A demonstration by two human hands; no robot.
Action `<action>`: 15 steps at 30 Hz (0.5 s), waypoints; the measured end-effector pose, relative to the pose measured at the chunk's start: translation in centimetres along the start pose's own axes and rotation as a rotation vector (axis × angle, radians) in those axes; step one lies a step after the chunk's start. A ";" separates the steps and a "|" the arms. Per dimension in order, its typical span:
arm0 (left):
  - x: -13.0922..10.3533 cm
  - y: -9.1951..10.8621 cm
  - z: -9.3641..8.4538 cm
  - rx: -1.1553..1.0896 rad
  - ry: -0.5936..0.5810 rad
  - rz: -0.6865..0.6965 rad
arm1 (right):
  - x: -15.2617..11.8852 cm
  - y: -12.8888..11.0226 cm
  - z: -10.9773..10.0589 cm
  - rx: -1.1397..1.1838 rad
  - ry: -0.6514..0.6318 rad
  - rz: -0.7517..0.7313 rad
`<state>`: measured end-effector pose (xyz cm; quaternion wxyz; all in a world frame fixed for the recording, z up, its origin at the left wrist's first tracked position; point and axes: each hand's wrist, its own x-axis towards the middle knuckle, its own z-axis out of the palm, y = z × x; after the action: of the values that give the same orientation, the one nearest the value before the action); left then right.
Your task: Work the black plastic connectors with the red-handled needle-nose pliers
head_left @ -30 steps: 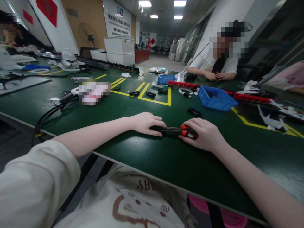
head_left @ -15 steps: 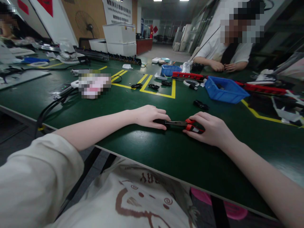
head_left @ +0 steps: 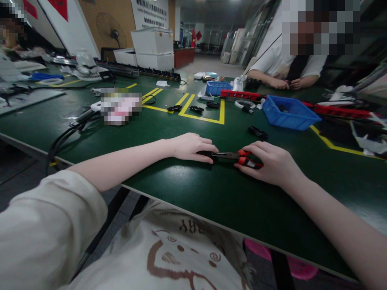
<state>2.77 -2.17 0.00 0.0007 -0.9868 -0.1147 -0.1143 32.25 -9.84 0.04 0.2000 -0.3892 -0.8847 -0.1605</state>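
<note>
Closed around the red-and-black handles of a pair of pliers (head_left: 227, 155) is my right hand (head_left: 267, 162). The pliers' jaws point left and meet a small black part (head_left: 207, 154), which my left hand (head_left: 192, 148) pinches between thumb and fingers. Both hands are low over the green table (head_left: 181, 189), near its front edge. Whether the jaws grip the black part is too small to tell. Another black piece (head_left: 257, 132) lies just beyond my right hand.
Small black parts (head_left: 196, 109) lie by yellow tape lines. A blue bin (head_left: 290, 112) and a red strip (head_left: 241, 95) are at the back right, a smaller blue bin (head_left: 218, 88) behind. Black cables (head_left: 62, 135) lie left. Across the table sits a person (head_left: 298, 72).
The view has shifted slightly. My hands keep nearly the same pose, with the pliers against the black part.
</note>
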 end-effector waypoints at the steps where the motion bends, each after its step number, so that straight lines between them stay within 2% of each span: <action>1: 0.0 0.0 -0.1 -0.005 -0.002 -0.003 | 0.0 0.0 0.0 0.020 -0.006 0.008; 10: 0.1 0.0 -0.1 -0.067 -0.034 -0.043 | -0.4 -0.4 0.0 0.107 -0.022 0.117; 15: -0.1 -0.3 -0.2 -0.123 -0.054 -0.053 | -0.2 -0.9 0.1 0.081 -0.004 0.098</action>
<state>2.55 -1.96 0.11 -0.0663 -0.9843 -0.1337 -0.0944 31.65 -10.46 -0.28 0.2214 -0.4239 -0.8708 -0.1137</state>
